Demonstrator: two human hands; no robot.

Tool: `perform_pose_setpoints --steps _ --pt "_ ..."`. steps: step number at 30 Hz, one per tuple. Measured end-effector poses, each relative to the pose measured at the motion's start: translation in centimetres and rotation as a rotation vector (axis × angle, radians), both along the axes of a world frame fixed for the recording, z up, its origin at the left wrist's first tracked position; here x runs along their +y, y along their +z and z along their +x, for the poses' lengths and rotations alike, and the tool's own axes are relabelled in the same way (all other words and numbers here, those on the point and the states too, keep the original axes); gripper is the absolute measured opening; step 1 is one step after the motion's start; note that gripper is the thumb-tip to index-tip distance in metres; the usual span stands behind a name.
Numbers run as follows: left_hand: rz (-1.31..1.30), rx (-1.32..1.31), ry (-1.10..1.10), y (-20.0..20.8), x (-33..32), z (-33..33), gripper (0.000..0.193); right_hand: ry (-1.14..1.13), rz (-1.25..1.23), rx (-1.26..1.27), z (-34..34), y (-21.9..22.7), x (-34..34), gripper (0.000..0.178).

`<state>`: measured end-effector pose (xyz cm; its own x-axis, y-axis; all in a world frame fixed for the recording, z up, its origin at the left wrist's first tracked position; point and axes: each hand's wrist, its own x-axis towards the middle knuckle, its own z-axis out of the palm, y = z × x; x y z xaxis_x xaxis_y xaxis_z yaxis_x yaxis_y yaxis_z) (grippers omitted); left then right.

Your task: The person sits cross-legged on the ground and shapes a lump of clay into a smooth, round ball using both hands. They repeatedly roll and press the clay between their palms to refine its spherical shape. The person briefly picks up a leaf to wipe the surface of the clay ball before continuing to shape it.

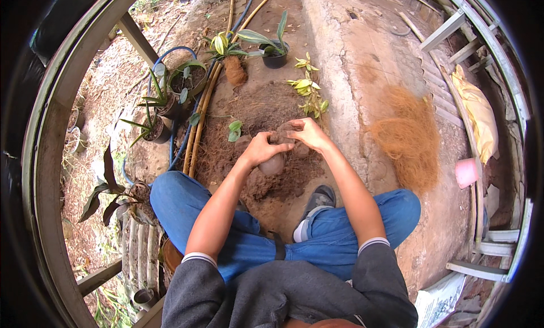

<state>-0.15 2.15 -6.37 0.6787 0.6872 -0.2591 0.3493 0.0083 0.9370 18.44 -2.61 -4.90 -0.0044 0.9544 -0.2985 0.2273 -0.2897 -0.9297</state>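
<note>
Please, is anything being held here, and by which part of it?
A brown lump, seemingly soil, is held by its sides: left grip at its left, right grip at its right.

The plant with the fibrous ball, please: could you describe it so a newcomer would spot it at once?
From the left hand, look left to the yellow hoses and follow them toward the top. Just right of them, left of a dark pot, lies its fibrous ball, topped by yellow and green leaves. Its neighbours show no such orange-brown ball.
</note>
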Motion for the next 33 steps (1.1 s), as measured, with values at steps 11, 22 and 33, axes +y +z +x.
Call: perform_pose_setpoints --steps 11,22,33 --pt "-0.124 -0.024 0.103 1.5 -0.4 0.9 0.038 -0.338 0.081 0.404 -0.6 -2.1 -0.3 0.023" --pt "-0.197 -0.018 0.172 -0.1 -0.1 1.3 0.043 -0.585 -0.065 0.560 -0.8 -1.8 -0.7 0.020" --pt "-0.095 0.103 0.177 -0.2 -0.4 1.3 0.046 -0.652 0.001 0.449 -0.5 -4.2 -0.3 0.031"
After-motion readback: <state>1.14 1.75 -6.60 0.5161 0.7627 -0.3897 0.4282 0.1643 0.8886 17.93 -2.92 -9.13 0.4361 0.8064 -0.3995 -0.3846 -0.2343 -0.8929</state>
